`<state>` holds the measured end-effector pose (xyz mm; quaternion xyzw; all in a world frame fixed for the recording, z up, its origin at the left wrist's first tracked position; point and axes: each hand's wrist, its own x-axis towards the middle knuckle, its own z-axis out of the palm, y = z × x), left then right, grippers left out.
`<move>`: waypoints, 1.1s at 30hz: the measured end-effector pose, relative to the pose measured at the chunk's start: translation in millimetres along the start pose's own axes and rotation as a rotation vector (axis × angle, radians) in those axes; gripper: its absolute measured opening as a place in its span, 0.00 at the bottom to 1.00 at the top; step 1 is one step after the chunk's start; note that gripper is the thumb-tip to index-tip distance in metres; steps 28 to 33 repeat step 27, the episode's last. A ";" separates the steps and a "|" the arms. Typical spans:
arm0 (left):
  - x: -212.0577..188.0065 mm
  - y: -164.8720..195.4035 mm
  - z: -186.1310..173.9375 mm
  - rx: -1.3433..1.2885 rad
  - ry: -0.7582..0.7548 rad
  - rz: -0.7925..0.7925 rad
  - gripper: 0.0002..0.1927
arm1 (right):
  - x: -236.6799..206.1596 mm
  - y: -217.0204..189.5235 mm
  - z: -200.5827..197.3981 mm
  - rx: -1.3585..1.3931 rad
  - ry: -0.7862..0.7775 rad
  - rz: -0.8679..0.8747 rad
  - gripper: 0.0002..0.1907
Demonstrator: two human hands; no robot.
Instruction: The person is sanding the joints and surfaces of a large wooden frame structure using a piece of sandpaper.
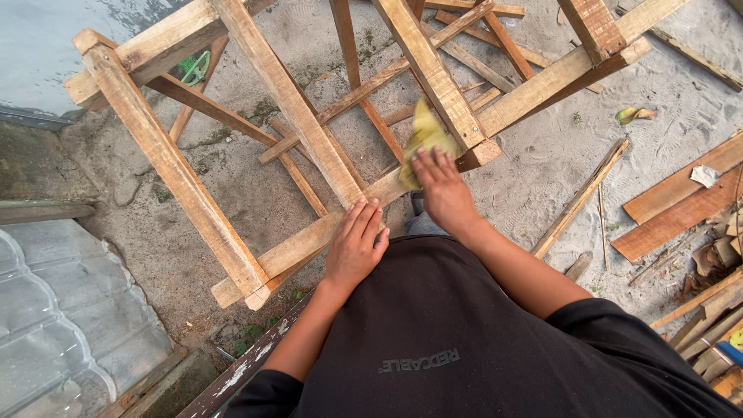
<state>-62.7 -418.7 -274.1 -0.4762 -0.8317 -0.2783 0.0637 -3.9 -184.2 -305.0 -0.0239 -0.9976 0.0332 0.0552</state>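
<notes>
Left hand [354,248] flat on wooden frame [232,240] near rail; right hand [443,188] just beside, on cloth [424,139]; loose planks [673,205] lie right.
</notes>
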 end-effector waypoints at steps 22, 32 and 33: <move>1.2 0.0 3.9 -0.156 -0.008 -0.085 0.19 | -6.7 5.5 -13.7 0.154 0.037 0.133 0.31; 2.0 -3.6 1.8 -0.160 -0.007 -0.081 0.18 | -10.2 1.9 0.0 0.232 0.013 0.015 0.25; 2.0 -3.6 1.8 -0.160 -0.007 -0.081 0.18 | -10.2 1.9 0.0 0.232 0.013 0.015 0.25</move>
